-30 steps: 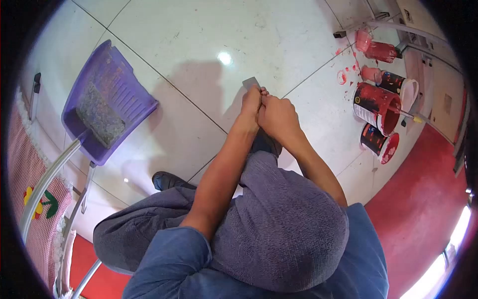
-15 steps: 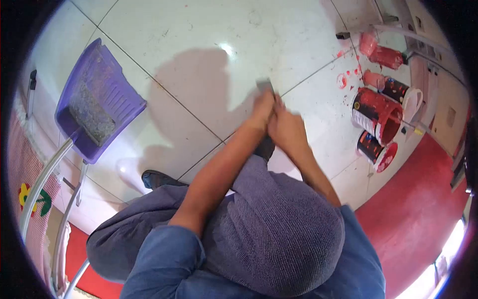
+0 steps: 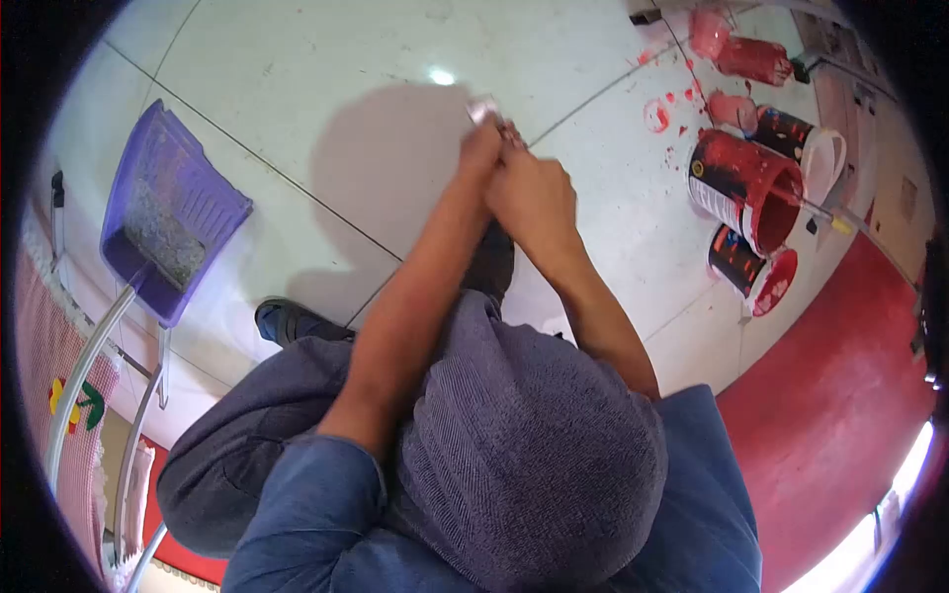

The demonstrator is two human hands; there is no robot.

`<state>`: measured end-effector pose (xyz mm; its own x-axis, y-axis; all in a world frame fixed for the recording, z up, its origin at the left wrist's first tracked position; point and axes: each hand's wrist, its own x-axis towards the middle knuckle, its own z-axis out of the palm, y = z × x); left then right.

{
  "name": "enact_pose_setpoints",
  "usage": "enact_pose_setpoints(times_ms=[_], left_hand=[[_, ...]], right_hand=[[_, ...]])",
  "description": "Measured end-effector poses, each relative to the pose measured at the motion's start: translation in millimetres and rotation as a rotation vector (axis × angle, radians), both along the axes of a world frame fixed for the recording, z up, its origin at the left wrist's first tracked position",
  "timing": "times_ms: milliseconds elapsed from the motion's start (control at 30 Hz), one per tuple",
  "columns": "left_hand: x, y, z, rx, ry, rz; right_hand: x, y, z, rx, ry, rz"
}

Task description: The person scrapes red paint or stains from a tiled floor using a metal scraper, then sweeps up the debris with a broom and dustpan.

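Both hands are closed together in front of my knee, low over the tiled floor (image 3: 257, 69). From their front end sticks out a short, flat metal blade that catches the light, like a scraper (image 3: 481, 108); its handle is hidden in the grip. My left hand (image 3: 481, 148) is wrapped round it near the blade. My right hand (image 3: 535, 196) is closed right beside and behind the left. Whether the blade's edge touches the tile cannot be made out.
At the left a purple dustpan (image 3: 222, 198) holds grey debris. Red-smeared paint cans (image 3: 727, 178) lie at the right, near red paint spots (image 3: 656, 116) on the tiles. A red mat (image 3: 820, 395) lies lower right. My shoe (image 3: 297, 321) is planted left.
Both hands and the scraper have moved a little forward and left over the tiles. The blade, dark before, now shines. The whole view has shifted slightly.
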<state>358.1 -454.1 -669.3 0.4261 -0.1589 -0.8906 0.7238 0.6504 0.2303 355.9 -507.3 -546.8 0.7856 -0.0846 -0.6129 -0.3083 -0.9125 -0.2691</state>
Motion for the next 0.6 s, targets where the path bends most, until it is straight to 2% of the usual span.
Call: enact_pose_setpoints(times_ms=[67, 167, 233, 300, 333, 433, 467, 533, 600], left_hand=[[12, 10, 16, -0.04, 0.044, 0.009], [-44, 12, -4, -0.301, 0.114, 0.083], [-22, 11, 7, -0.197, 0.013, 0.087], [11, 13, 17, -0.063, -0.105, 0.147], [10, 12, 16, -0.067, -0.058, 0.199], [-50, 6, 2, -0.164, 0.178, 0.077], [-45, 9, 4, -0.179, 0.169, 0.062], [-37, 12, 14, -0.221, 0.17, 0.017], [-16, 16, 25, -0.14, 0.093, 0.053]], right_hand=[[7, 3, 5, 0.018, 0.091, 0.035], [-27, 5, 11, 0.03, 0.218, 0.024], [-19, 5, 6, 0.018, 0.076, 0.035], [6, 8, -2, 0.0, 0.093, 0.072], [0, 8, -8, 0.04, -0.025, -0.015], [-43, 2, 8, 0.045, 0.083, 0.011], [-46, 2, 12, 0.076, 0.168, 0.0], [-31, 5, 6, 0.077, 0.071, 0.01], [-16, 8, -3, 0.04, 0.065, 0.045]])
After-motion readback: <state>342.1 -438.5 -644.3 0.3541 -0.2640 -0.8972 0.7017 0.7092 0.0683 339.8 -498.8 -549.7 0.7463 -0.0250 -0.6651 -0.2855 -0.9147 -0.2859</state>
